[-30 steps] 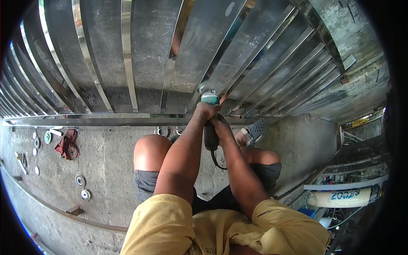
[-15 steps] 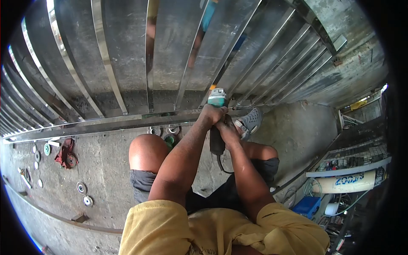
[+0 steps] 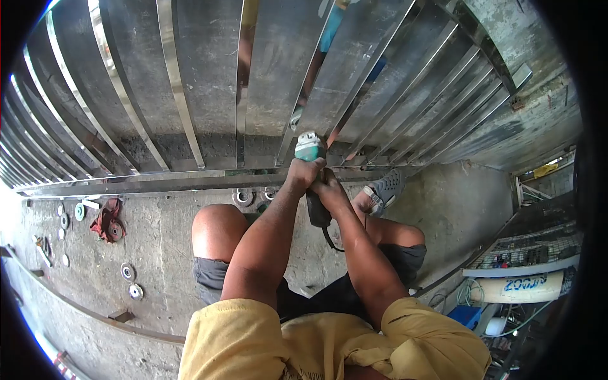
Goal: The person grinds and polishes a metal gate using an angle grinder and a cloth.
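Note:
An angle grinder with a teal and silver head (image 3: pixel 310 152) and a dark body (image 3: pixel 318 212) is in both my hands. My left hand (image 3: pixel 306 172) wraps round it just behind the head. Close behind, my right hand (image 3: pixel 326 185) grips the dark body, and a black cord runs from its rear end. The head is at the lower ends of the shiny metal bars (image 3: pixel 241 95), near the bottom rail (image 3: pixel 158 184). Whether its disc touches the metal is hidden.
Several grinding discs (image 3: pixel 128 272) and a red cloth (image 3: pixel 106 221) lie on the concrete floor at left. My shoe (image 3: pixel 388 189) is right of the grinder. A metal bar (image 3: pixel 82 303) runs along the lower left. At right are a blue box (image 3: pixel 465 315) and a cream cylinder (image 3: pixel 519 286).
Both hands and the grinder have moved left along the bars, with the grip kept. The bars and floor have shifted slightly right in view.

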